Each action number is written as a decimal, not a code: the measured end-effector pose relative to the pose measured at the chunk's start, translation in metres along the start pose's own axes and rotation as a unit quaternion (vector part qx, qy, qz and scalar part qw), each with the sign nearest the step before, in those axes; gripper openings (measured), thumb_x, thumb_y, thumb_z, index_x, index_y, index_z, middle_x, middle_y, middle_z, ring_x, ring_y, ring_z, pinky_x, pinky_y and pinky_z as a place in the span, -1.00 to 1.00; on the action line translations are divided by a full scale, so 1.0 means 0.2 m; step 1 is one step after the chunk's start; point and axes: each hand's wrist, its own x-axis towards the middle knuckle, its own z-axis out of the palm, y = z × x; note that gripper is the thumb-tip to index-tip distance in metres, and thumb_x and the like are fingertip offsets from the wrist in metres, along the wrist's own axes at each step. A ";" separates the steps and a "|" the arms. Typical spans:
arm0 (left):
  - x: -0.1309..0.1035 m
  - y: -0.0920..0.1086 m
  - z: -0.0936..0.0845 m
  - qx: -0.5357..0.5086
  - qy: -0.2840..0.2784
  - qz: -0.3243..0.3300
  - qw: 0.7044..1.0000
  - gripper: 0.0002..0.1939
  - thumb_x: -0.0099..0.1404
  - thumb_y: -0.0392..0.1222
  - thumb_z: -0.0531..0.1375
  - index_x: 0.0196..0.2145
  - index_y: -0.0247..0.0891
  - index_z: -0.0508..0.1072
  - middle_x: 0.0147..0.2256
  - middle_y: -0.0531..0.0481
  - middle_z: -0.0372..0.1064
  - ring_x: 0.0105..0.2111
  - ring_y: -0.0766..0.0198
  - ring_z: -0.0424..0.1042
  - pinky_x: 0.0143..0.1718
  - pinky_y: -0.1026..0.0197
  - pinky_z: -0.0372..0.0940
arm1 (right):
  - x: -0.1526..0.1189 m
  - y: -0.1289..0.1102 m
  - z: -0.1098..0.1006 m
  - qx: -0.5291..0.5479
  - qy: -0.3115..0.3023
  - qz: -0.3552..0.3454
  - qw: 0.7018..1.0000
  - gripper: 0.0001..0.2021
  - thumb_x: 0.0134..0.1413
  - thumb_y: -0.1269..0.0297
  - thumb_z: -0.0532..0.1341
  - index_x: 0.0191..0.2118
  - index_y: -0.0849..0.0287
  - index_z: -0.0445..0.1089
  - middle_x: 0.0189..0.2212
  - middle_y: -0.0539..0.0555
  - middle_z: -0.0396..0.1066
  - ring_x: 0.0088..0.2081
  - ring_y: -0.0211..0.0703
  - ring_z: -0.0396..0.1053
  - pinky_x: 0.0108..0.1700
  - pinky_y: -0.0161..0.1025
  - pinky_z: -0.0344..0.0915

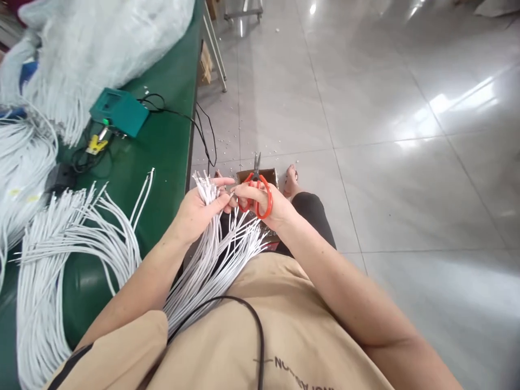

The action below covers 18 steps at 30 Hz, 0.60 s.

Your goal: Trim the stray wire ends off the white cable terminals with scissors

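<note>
A bundle of white cables [209, 233] runs up from my lap, and my left hand [199, 211] is wrapped round its upper end, the cut tips poking out above the thumb. Red-handled scissors [266, 203] hang in my right hand [264, 200], blades pointing away from me. The thumb and index finger of that hand meet the left fingertips at a small wire end. More white cables [247, 238] fan out below the right hand, over my lap. Under the hands is an open cardboard box [270, 176], mostly hidden.
On the green table [174, 81] at left lie more white cable bundles [44, 244], a large plastic-wrapped bundle [109, 38], a teal device [119, 111] and a yellow clip [96, 144]. Black cords drop over the table edge. Small white bits dot the floor [280, 108].
</note>
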 end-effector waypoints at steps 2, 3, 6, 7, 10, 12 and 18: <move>0.00 0.01 0.00 0.010 0.007 -0.004 1.000 -0.60 0.16 -0.10 0.27 -0.06 -0.28 0.43 -0.45 0.01 0.44 -0.47 0.33 0.40 -0.37 0.27 0.29 | -0.01 -0.01 0.00 -0.014 0.014 -0.009 1.000 -0.68 -0.15 0.16 0.31 -0.68 0.22 0.24 -0.61 -0.03 0.26 -0.49 -0.33 0.20 -0.39 -0.32 0.16; -0.01 0.01 0.00 0.017 0.012 -0.006 1.000 -0.59 0.15 -0.09 0.27 -0.06 -0.27 0.43 -0.45 0.01 0.44 -0.47 0.33 0.40 -0.37 0.26 0.29 | -0.01 -0.02 0.00 -0.020 0.024 -0.011 0.999 -0.71 -0.17 0.17 0.31 -0.66 0.22 0.28 -0.61 -0.03 0.27 -0.49 -0.33 0.20 -0.40 -0.32 0.16; -0.01 0.01 0.01 0.039 0.030 -0.012 0.999 -0.57 0.14 -0.06 0.27 -0.05 -0.28 0.43 -0.45 -0.01 0.45 -0.48 0.30 0.41 -0.37 0.23 0.31 | -0.01 -0.02 0.00 -0.042 0.048 -0.017 0.998 -0.81 -0.21 0.21 0.32 -0.56 0.23 0.38 -0.62 -0.06 0.26 -0.49 -0.33 0.20 -0.42 -0.34 0.16; -0.01 0.01 0.01 0.046 0.038 -0.013 0.998 -0.55 0.13 -0.05 0.28 -0.05 -0.28 0.43 -0.45 0.00 0.45 -0.48 0.29 0.41 -0.36 0.21 0.32 | -0.01 -0.02 0.00 -0.049 0.054 -0.019 0.997 -0.83 -0.22 0.23 0.32 -0.54 0.24 0.39 -0.62 -0.06 0.26 -0.50 -0.33 0.19 -0.42 -0.34 0.16; -0.01 0.02 0.03 0.101 0.080 0.001 0.992 -0.57 0.06 -0.07 0.32 -0.11 -0.27 0.47 -0.44 0.01 0.46 -0.41 0.25 0.44 -0.21 0.15 0.34 | -0.01 -0.01 0.02 -0.067 0.084 -0.023 0.994 -0.87 -0.26 0.30 0.29 -0.52 0.24 0.39 -0.62 -0.09 0.24 -0.52 -0.36 0.16 -0.42 -0.35 0.14; -0.02 0.02 0.04 0.150 0.107 0.012 0.983 -0.59 0.01 -0.11 0.35 -0.15 -0.26 0.49 -0.44 0.04 0.45 -0.36 0.24 0.45 -0.12 0.14 0.31 | -0.01 0.01 0.05 -0.091 0.129 -0.019 0.987 -0.90 -0.27 0.33 0.27 -0.52 0.23 0.37 -0.64 -0.12 0.20 -0.53 -0.37 0.14 -0.42 -0.35 0.12; -0.04 0.02 0.05 0.168 0.098 0.002 0.981 -0.58 0.05 -0.12 0.33 -0.10 -0.24 0.48 -0.42 0.03 0.47 -0.38 0.24 0.45 -0.17 0.16 0.33 | -0.02 0.03 0.06 -0.035 0.103 -0.002 0.994 -0.80 -0.14 0.21 0.25 -0.59 0.21 0.30 -0.62 -0.07 0.22 -0.51 -0.34 0.19 -0.37 -0.32 0.18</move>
